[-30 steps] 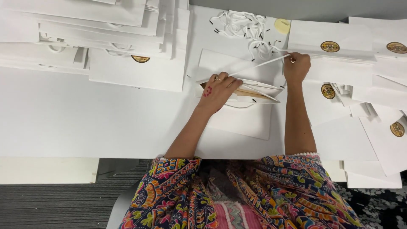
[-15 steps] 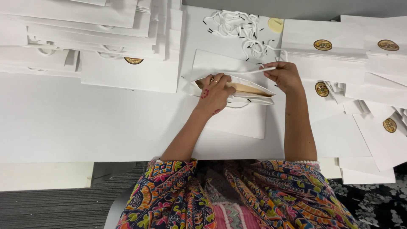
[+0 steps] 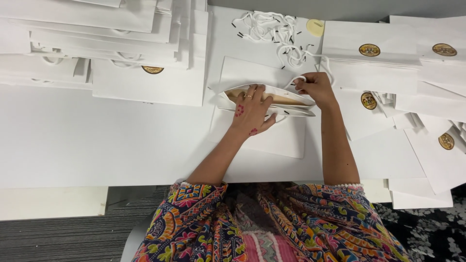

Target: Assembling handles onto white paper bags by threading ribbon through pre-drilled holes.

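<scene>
A flat white paper bag (image 3: 272, 138) lies on the white table (image 3: 97, 145) in front of me, its mouth held open so the brown inside shows. My left hand (image 3: 250, 114) presses on the bag, with the fingers hooked into the open mouth. My right hand (image 3: 315, 89) sits at the bag's right top corner and pinches a white cord handle (image 3: 297, 80) that loops there. A black-tipped cord end lies on the bag's front by my left thumb.
A pile of loose white cords with black tips (image 3: 272, 34) lies just beyond the bag. Stacks of flat white bags (image 3: 97, 43) fill the far left. More white bags with round gold seals (image 3: 383, 53) spread to the right. A small yellow disc (image 3: 315, 26) sits by the cords.
My right hand has come down and left from the far cord to the bag's top right corner, bringing the cord with it. My left hand stays on the bag's mouth.
</scene>
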